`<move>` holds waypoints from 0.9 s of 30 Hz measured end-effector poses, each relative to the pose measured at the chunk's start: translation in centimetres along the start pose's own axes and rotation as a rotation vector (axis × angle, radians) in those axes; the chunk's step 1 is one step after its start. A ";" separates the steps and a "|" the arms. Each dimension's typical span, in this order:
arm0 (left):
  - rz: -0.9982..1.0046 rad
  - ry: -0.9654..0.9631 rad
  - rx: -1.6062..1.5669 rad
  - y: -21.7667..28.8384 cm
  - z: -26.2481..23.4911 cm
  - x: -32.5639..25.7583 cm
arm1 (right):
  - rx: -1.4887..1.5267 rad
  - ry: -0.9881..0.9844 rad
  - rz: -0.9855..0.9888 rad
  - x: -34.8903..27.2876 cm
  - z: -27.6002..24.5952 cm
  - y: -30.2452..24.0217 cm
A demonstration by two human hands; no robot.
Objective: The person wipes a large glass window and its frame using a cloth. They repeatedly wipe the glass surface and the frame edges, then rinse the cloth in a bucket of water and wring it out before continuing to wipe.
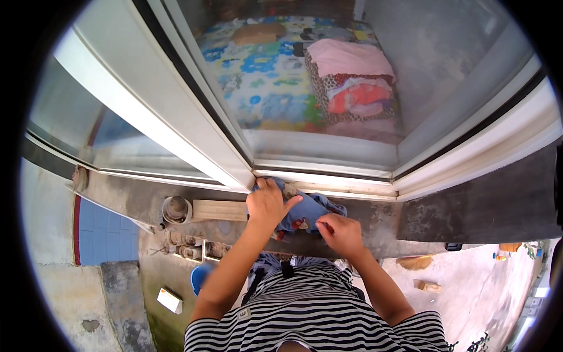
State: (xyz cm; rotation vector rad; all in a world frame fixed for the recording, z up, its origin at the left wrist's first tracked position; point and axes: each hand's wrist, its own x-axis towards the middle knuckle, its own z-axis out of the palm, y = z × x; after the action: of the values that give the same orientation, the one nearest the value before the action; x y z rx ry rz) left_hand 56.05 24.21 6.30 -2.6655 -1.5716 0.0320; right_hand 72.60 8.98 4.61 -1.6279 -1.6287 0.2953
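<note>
A crumpled blue cloth with a red patterned patch lies on the grey window ledge, against the lower rail of the white window frame. My left hand presses the cloth's left end into the frame's bottom corner, its fingers bent over the fabric and its thumb stuck out to the right. At the cloth's near right side is my right hand, with its fingers curled in and the thumb against them. What those curled fingers hold, if anything, is hidden.
Left along the ledge are a pale wooden board and a round pot. Window glass rises ahead, with a bed and folded pink bedding behind it. Below are small pots, a blue bucket and a white box.
</note>
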 end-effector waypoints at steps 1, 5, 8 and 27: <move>0.014 -0.012 0.005 0.2 -0.2 0.2 | -0.007 0.015 0.037 -0.5 -0.6 0.0; -0.007 -0.040 0.001 0.2 0.4 1.3 | 0.029 0.086 0.167 -3.2 -1.8 0.6; -0.001 -0.091 -0.008 0.8 1.0 1.3 | 0.089 0.126 0.292 -4.8 -2.1 1.3; -0.263 0.102 -1.299 -2.3 0.2 -8.5 | 0.121 0.178 0.438 -2.6 -2.3 3.0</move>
State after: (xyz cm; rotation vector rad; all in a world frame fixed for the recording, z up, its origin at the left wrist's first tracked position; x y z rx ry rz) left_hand 49.90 17.93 6.19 -2.9621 -2.3939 -1.6030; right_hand 75.95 6.22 3.21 -1.8481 -1.0917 0.4474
